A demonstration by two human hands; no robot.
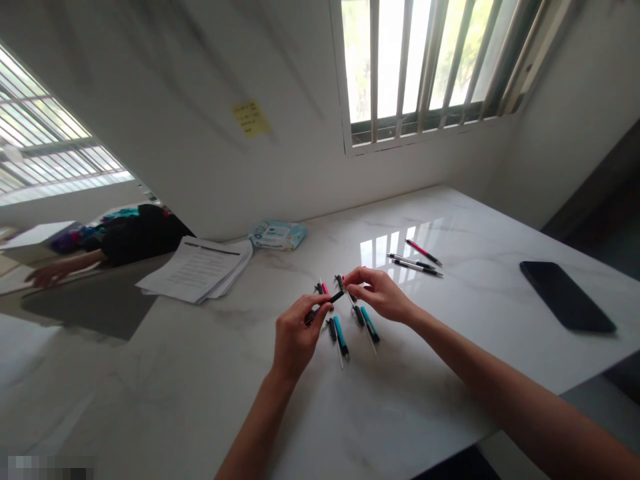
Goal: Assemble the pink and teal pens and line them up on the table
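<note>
We pinched slim, black, tube-shaped pen piece (337, 297) in left hand (299, 328), above glossy white marbled table (200, 393). Right hand (379, 293) met its upper end; we couldn't tell whether fingertips gripped. Slender teal-and-black pen parts (340, 333) lay just beside.

Here's my left hand (295, 333), thumb and fingers closed in firm pinch, fingertips aimed rightward! Left forearm (257, 420) climbs steeply behind it. Right hand (377, 293) opposite, palm turned downward, fingers curled, tips pointing left; pinch there too small to call. Right forearm (475, 370) slants long from lower right corner. Hands near, fingertips facing.
</note>
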